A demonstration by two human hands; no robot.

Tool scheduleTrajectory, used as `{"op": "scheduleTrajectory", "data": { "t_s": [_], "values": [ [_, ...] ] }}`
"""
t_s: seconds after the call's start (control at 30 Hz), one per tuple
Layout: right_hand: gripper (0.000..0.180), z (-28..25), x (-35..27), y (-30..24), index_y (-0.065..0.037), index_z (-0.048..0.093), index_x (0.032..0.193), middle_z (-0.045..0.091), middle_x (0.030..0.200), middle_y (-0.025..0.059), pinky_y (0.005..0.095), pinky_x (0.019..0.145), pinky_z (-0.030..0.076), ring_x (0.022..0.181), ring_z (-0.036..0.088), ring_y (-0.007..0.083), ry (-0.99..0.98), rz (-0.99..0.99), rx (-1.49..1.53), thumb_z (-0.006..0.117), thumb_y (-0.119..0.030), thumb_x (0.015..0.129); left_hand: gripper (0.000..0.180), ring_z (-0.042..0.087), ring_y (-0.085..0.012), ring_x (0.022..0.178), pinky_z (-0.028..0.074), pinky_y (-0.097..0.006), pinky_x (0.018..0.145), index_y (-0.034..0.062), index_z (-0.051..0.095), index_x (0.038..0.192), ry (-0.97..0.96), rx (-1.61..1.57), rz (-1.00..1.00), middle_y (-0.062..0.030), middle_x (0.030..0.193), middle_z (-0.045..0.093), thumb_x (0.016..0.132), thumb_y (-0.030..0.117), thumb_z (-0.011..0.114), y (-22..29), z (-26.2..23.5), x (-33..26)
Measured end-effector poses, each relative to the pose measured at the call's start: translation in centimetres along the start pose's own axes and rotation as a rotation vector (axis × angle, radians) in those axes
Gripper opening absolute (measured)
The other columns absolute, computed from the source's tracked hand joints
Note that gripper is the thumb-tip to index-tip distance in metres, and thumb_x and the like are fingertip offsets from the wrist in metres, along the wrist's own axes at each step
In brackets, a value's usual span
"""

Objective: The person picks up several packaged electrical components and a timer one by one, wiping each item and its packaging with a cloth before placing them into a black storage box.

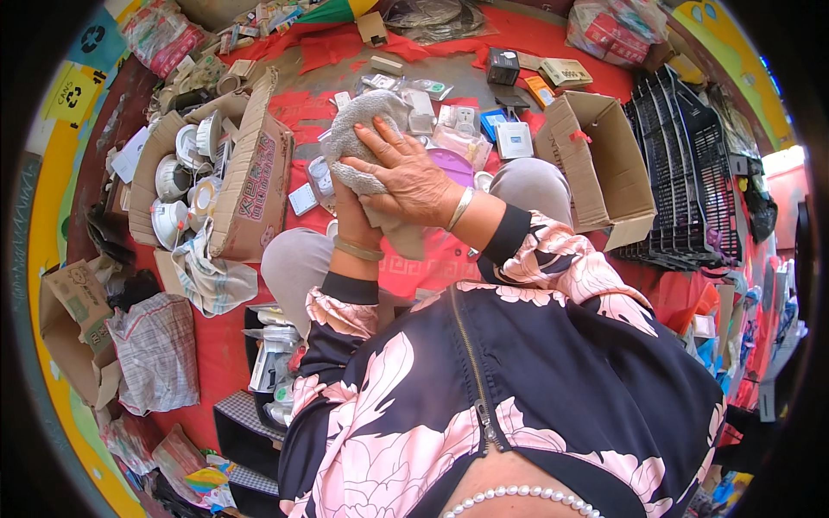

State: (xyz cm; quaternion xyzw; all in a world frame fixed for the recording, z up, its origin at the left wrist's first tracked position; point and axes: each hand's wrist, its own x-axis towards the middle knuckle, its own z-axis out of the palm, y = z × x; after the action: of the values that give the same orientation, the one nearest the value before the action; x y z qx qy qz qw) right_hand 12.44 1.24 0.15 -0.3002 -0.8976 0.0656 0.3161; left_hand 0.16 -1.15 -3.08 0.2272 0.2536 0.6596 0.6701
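My right hand (411, 177) lies over a grey cloth (350, 129), holding it from above with the fingers bent and a little apart. Under the cloth is my left hand (354, 220); only its heel and wrist show, and the fingers are hidden. Whether something else sits between the hands is also hidden. Just beyond them lie small packaged parts and a pinkish clear packet (459, 145). A purple round thing (451, 166) is partly covered by my right wrist. To the left of the cloth rests a small white box (303, 199).
At left, a cardboard box (275, 173) holds several white round light fittings (173, 179), with a striped cloth (216, 276) beside it. An open cardboard box (617, 151) and a black plastic crate (682, 164) stand at right. A checked sack (155, 350) lies lower left.
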Motion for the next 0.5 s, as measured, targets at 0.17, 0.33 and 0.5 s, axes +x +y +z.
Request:
{"op": "scheduleTrajectory", "data": {
  "t_s": [0.17,0.33,0.5],
  "values": [
    [0.048,-0.6,1.1,-1.4,-0.024,0.044,0.13,0.027,0.143,0.0175,0.0526,0.103,0.021,0.132,0.02,0.0421,0.105,0.125,-0.028,0.049,-0.037,0.085,0.065,0.037,-0.0247,0.126,0.032,-0.038,0.104,0.0118,0.026,0.14,-0.125,-0.028,-0.056,-0.009,0.141,0.032,0.092,0.056,0.031,0.4,-0.4,0.3],
    [0.047,0.1,2.4,0.5,-0.011,0.046,0.128,0.036,0.136,0.0227,0.048,0.103,0.025,0.129,0.027,0.0407,0.31,0.342,0.22,0.046,-0.037,0.088,0.061,0.035,-0.0232,0.127,0.03,-0.036,0.105,0.0089,0.025,0.14,-0.282,0.628,0.211,-0.0092,0.143,0.028,0.095,0.049,0.03,0.3,3.5,-0.2],
    [0.048,-1.8,3.1,2.3,0.002,0.06,0.096,0.059,0.096,0.0266,0.0443,0.081,0.042,0.094,0.054,0.0429,0.38,0.637,0.386,0.042,-0.042,0.091,0.058,0.046,-0.02,0.118,0.038,-0.034,0.099,0.0048,0.033,0.135,-0.179,0.053,-0.089,-0.0081,0.131,0.045,0.094,0.046,0.037,-0.4,0.9,-0.8]
  ]
}}
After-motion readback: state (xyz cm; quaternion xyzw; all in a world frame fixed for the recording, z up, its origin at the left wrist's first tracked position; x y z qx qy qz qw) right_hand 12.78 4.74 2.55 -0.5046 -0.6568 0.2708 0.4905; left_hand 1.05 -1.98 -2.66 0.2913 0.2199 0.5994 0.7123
